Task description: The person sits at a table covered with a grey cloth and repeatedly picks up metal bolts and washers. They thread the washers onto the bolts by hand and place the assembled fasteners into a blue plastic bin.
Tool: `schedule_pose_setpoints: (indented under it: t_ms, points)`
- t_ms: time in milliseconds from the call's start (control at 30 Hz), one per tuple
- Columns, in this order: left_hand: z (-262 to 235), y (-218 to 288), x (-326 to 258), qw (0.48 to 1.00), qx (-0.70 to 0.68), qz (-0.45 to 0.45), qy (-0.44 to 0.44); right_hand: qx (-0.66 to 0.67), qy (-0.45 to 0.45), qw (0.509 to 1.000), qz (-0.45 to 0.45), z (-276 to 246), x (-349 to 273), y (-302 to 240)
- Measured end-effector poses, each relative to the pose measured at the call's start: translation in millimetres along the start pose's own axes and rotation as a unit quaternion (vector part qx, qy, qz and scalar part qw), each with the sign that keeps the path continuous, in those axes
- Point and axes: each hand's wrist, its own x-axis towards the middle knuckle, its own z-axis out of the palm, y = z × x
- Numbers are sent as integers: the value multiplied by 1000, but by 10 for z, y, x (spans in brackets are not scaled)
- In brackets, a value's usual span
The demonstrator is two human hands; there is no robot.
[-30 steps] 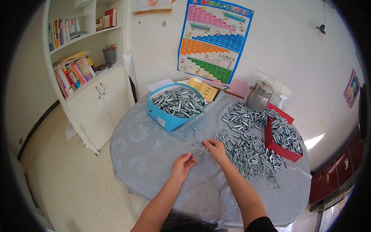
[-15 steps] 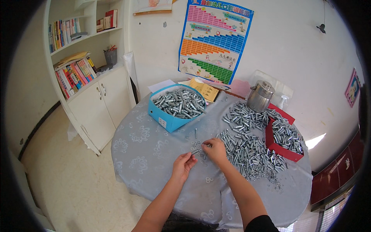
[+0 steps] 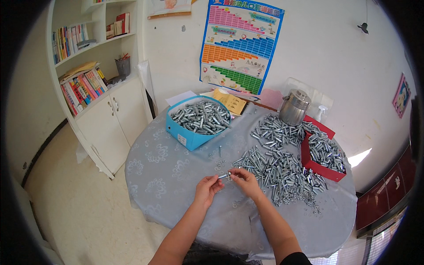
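Observation:
My left hand [image 3: 207, 188] pinches a silver bolt [image 3: 222, 176] between thumb and fingers, its end pointing right. My right hand [image 3: 246, 181] has its fingertips closed at that end of the bolt, around a small metal piece that looks like a nut or washer; the fingers partly hide it. Just beyond the hands lie a few loose nuts [image 3: 219, 164] and a single bolt [image 3: 220, 151]. To the right of my right hand spreads a big heap of loose bolts [image 3: 276, 170], with many small nuts and washers [image 3: 293, 198] at its near edge.
A blue box [image 3: 187, 139] full of bolts stands at the back left of the grey-clothed table [image 3: 176, 198]. At the right, a red box [image 3: 324, 172] holds more bolts. Behind the heap is a steel canister [image 3: 294, 107]. Yellow paper [image 3: 230, 101] lies near the wall.
My right hand has come nearer, from over the loose nuts to the end of the bolt in my left hand. The view has shifted slightly.

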Motion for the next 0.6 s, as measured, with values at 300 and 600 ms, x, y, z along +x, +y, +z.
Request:
schedule_pose_setpoints:
  t_ms: [300, 600]
  points:
    - [125, 8, -91, 992, 109, 6, -55, -159, 45, 982, 89, -91, -162, -69]
    - [67, -25, -40, 997, 74, 31, -21, -63, 65, 994, 60, -53, -229, -18]
